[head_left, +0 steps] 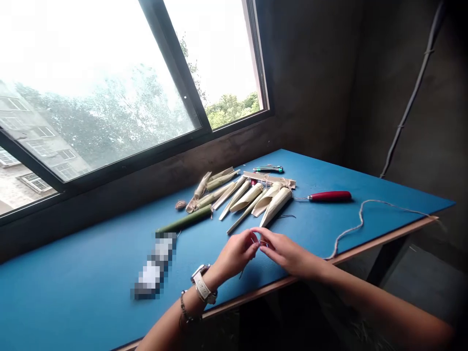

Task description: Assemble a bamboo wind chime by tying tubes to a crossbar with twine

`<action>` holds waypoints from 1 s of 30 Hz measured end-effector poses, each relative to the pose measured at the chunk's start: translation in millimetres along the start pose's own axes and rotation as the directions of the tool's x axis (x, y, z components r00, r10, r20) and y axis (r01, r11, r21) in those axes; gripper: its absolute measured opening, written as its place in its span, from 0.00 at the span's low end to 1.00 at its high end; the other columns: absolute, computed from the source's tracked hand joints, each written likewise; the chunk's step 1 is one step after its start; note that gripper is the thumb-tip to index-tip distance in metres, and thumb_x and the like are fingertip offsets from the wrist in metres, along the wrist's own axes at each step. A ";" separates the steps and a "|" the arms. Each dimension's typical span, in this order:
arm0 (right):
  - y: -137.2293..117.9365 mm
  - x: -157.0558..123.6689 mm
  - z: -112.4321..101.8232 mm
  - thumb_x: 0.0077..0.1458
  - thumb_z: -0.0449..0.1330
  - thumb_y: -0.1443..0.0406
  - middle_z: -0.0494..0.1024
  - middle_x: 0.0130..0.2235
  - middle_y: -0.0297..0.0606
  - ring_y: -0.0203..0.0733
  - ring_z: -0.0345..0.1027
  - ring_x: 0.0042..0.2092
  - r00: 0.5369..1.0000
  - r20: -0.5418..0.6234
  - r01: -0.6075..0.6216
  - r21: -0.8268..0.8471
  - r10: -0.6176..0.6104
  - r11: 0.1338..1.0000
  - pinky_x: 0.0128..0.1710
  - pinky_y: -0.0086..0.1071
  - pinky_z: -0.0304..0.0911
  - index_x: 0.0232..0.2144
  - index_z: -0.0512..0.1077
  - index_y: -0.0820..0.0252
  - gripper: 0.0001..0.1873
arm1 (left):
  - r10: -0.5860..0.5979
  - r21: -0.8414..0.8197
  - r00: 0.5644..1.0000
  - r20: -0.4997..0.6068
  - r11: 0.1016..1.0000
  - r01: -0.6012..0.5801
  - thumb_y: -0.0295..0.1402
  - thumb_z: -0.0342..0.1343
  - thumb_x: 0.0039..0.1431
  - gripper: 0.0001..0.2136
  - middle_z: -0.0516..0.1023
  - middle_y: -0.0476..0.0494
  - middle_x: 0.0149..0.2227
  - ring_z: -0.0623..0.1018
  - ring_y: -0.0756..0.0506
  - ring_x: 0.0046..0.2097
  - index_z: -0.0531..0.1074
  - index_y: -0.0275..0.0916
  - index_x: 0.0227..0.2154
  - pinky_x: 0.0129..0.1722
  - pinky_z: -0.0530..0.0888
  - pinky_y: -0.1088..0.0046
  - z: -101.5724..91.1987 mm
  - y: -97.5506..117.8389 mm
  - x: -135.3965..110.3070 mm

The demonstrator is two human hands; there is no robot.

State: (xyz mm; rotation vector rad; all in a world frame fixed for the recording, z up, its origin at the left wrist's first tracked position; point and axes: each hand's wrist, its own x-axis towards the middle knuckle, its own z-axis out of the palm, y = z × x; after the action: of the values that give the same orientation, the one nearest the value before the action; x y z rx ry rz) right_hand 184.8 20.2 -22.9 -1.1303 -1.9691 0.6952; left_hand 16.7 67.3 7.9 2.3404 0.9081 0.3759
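Left hand (236, 254) and right hand (288, 254) are pinching a thin strand (262, 242) between them.
Their fingertips (256, 247) are staying narrow and close, steadying it over the blue tabletop (91, 273), just below the leaf bundles (276, 204); a red-handled knife (330, 196) is lying beside them.

a workroom: concrete walls (310, 73), blue workbench (395, 195), window (109, 97)

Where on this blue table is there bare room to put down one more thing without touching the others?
Left of the blurred object, the blue tabletop is bare. Another patch lies between the red-handled awl and the twine. Crowded: the middle, around the folded leaf bundles and green bamboo stalk, just beyond your left hand and right hand.
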 end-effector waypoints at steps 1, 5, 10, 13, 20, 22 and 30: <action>-1.7 1.7 -2.0 0.61 0.45 0.60 0.73 0.32 0.38 0.36 0.64 0.31 0.999 -0.026 -0.025 0.029 0.025 0.999 0.32 0.29 0.61 0.51 0.63 0.61 0.19 | -0.013 -0.093 0.999 0.048 0.996 0.018 0.40 0.44 0.62 0.13 0.70 0.49 0.23 0.69 0.51 0.25 0.66 0.36 0.32 0.27 0.67 0.77 -4.6 -2.4 -1.3; 1.7 -3.1 -25.2 0.59 0.49 0.56 0.73 0.29 0.36 0.35 0.62 0.28 0.991 -0.090 -0.101 0.018 0.102 0.995 0.29 0.28 0.56 0.35 0.73 0.60 0.17 | -0.063 0.128 0.996 -0.058 0.989 0.070 0.44 0.44 0.61 0.17 0.72 0.46 0.27 0.71 0.50 0.28 0.71 0.36 0.32 0.29 0.67 0.76 -26.1 -22.3 8.3; 23.1 -23.9 -43.8 0.57 0.50 0.51 0.72 0.29 0.36 0.37 0.61 0.30 0.945 -0.197 -0.252 0.070 0.261 0.965 0.29 0.28 0.56 0.32 0.72 0.60 0.20 | -0.107 0.569 0.972 -0.210 0.795 0.211 0.37 0.49 0.59 0.11 0.74 0.38 0.41 0.74 0.42 0.40 0.70 0.36 0.38 0.34 0.68 0.71 -34.2 -54.6 46.8; 34.5 -32.1 -45.6 0.56 0.49 0.51 0.70 0.26 0.35 0.36 0.59 0.28 0.907 -0.262 -0.329 0.047 0.329 0.943 0.27 0.28 0.55 0.32 0.71 0.60 0.20 | -0.123 0.574 0.983 -0.139 0.798 0.181 0.34 0.45 0.61 0.09 0.74 0.41 0.35 0.74 0.44 0.36 0.69 0.37 0.33 0.33 0.67 0.72 -43.0 -61.8 53.8; 38.5 -32.8 -44.9 0.57 0.48 0.51 0.71 0.28 0.35 0.37 0.61 0.29 0.914 -0.241 -0.328 0.038 0.327 0.944 0.29 0.29 0.56 0.32 0.71 0.59 0.20 | -0.127 0.312 0.985 -0.116 0.937 0.158 0.40 0.37 0.63 0.15 0.69 0.47 0.28 0.68 0.48 0.30 0.64 0.37 0.31 0.30 0.64 0.73 -84.1 -52.3 10.4; 39.0 -32.9 -44.7 0.57 0.49 0.51 0.72 0.29 0.35 0.38 0.62 0.30 0.910 -0.241 -0.333 0.060 0.337 0.941 0.30 0.29 0.57 0.33 0.71 0.59 0.19 | -0.174 0.298 0.979 -0.111 0.934 0.200 0.41 0.37 0.63 0.14 0.68 0.47 0.28 0.68 0.47 0.31 0.63 0.38 0.31 0.30 0.64 0.72 -82.4 -50.2 -6.9; 40.7 -35.7 -43.6 0.58 0.47 0.52 0.71 0.27 0.35 0.37 0.60 0.28 0.925 -0.223 -0.317 -0.008 0.307 0.949 0.28 0.29 0.55 0.32 0.70 0.58 0.19 | -0.148 0.340 0.982 0.115 0.935 0.101 0.44 0.43 0.61 0.17 0.71 0.43 0.45 0.72 0.45 0.44 0.70 0.42 0.43 0.44 0.68 0.70 -67.4 -40.7 -29.0</action>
State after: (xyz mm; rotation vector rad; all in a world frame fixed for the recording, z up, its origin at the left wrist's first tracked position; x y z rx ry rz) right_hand 251.5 11.4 -40.4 -1.5016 -1.6423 0.6590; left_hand -55.9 100.2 34.1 2.5554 1.1161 0.0030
